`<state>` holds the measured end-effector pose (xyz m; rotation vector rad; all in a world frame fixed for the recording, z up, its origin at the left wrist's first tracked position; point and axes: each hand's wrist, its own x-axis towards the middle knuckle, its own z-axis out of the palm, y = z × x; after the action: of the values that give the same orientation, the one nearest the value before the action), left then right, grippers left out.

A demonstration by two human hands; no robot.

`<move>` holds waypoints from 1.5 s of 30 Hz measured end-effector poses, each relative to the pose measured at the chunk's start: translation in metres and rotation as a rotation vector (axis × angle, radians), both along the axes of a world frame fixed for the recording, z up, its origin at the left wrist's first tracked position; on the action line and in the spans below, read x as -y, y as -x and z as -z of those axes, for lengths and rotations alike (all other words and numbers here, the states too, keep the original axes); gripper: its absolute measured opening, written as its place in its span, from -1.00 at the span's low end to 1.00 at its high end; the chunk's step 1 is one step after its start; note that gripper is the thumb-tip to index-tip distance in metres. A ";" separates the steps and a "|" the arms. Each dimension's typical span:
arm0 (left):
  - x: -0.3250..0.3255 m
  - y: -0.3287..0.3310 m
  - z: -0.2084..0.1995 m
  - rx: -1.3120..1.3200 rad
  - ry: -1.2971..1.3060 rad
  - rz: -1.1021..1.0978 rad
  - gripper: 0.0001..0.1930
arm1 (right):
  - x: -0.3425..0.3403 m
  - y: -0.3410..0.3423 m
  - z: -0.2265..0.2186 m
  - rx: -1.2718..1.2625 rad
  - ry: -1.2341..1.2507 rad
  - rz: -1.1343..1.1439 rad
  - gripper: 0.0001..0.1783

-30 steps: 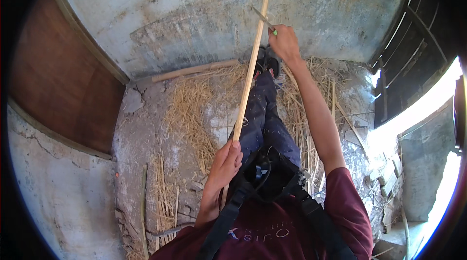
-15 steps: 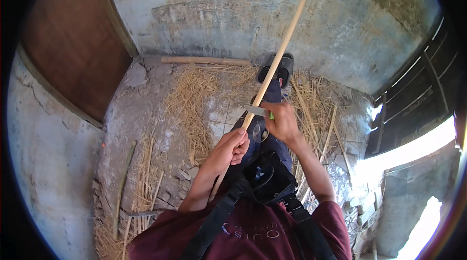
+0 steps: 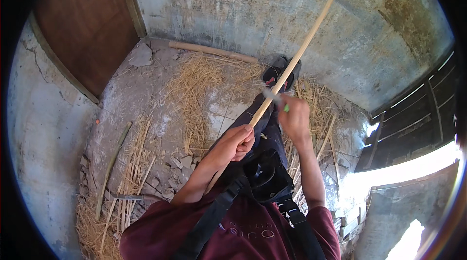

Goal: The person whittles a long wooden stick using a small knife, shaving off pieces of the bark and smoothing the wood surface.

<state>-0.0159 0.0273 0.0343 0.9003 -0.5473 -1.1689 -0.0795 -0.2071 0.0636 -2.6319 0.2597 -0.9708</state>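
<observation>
- Head view: a pale stick [image 3: 308, 36] runs seven to one o'clock through the clasped fingers of the left hand [image 3: 233, 143].
- Right hand [image 3: 295, 118], two o'clock from it, clenches a knife [image 3: 271, 95], blurred blade across the stick.

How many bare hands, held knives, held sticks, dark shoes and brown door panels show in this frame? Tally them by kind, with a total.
Bare hands: 2 (left hand, right hand)
Held knife: 1
Held pale stick: 1
Dark shoes: 2
Brown door panel: 1
Total: 7
</observation>
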 end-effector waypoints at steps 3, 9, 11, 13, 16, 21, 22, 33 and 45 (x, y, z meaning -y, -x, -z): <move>0.000 -0.002 0.002 0.018 0.011 -0.010 -0.59 | 0.023 0.002 -0.004 -0.009 -0.107 0.090 -0.83; -0.004 -0.009 0.009 -0.014 -0.008 -0.055 -0.59 | 0.006 0.016 0.001 -0.062 -0.291 -0.134 -0.76; -0.004 -0.010 0.011 0.006 -0.033 -0.053 -0.59 | -0.001 0.025 -0.004 -0.161 -0.402 -0.147 -0.65; -0.003 -0.010 0.013 0.020 -0.053 -0.051 -0.59 | 0.005 0.032 -0.001 -0.174 -0.521 -0.201 -0.57; 0.000 -0.008 0.014 0.027 -0.077 -0.051 -0.61 | 0.011 0.041 -0.002 -0.213 -0.659 -0.268 -0.57; 0.005 -0.005 0.019 0.014 -0.084 -0.025 -0.63 | 0.003 0.046 -0.002 -0.091 -0.786 -0.385 -0.71; 0.005 -0.004 0.019 0.017 -0.078 -0.017 -0.63 | 0.000 0.045 0.000 -0.046 -0.766 -0.410 -0.74; 0.003 -0.003 -0.002 -0.011 -0.084 0.052 -0.58 | -0.026 0.045 0.001 0.069 -0.315 -0.369 -0.70; -0.002 0.004 -0.008 0.092 -0.058 0.072 -0.62 | -0.027 0.053 0.009 0.163 -0.423 -0.222 -0.70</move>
<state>-0.0200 0.0293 0.0422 0.9944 -0.6277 -1.2180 -0.1322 -0.1801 0.0548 -2.1343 0.1139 -0.9308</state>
